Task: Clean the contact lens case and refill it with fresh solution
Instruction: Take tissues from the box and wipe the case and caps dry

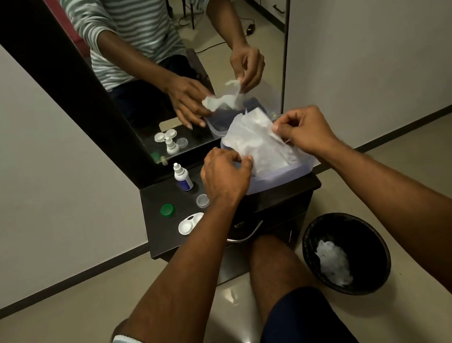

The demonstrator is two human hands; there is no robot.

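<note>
Both hands work over a clear tub (280,175) on the dark cabinet (163,236). The left hand (224,177) pinches the edge of a white tissue (259,147); the right hand (306,130) pinches its upper corner. Left of the tub stand a bottle (182,177) with an unreadable label, a green cap (167,210) and a clear cap (202,200). The open white case (190,223) lies near the front edge. A black bin (361,244) on the floor holds crumpled tissue.

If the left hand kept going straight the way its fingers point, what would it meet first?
The left hand points up and to the right, and its fingers already pinch the edge of the white tissue lying in the clear plastic box. Going on, it would likely push into that tissue, though depth is hard to judge.
</note>
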